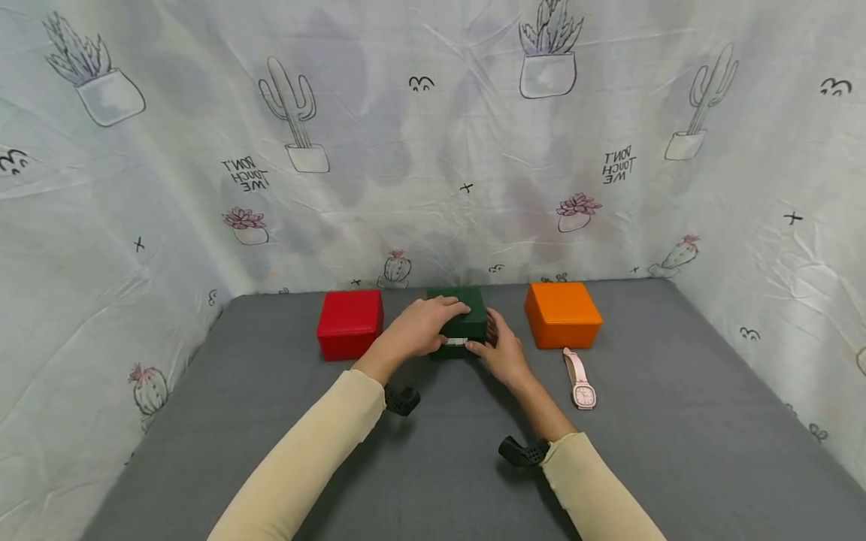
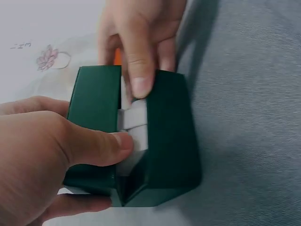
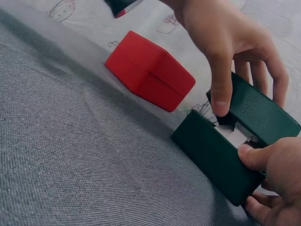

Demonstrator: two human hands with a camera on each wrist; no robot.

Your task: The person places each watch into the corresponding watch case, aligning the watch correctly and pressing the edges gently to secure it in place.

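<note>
A dark green hinged box (image 1: pixel 467 300) sits at the back middle of the grey table, its lid partly raised. White material (image 2: pixel 134 127) shows through the gap. My left hand (image 1: pixel 424 327) grips the lid (image 3: pixel 263 110) from the left, fingers over its top and thumb at its front edge. From the right, my right hand (image 1: pixel 504 353) holds the lower part (image 3: pixel 214 155) of the box, thumb on its front rim. A pink wristwatch (image 1: pixel 582 383) lies face up to the right of that hand.
A red box (image 1: pixel 349 323) stands to the left of the green one and an orange box (image 1: pixel 563 314) to the right, both with lids down. Behind them hangs a white cloth (image 1: pixel 433 150) printed with cacti. The table (image 1: pixel 433 481) is covered in grey fabric.
</note>
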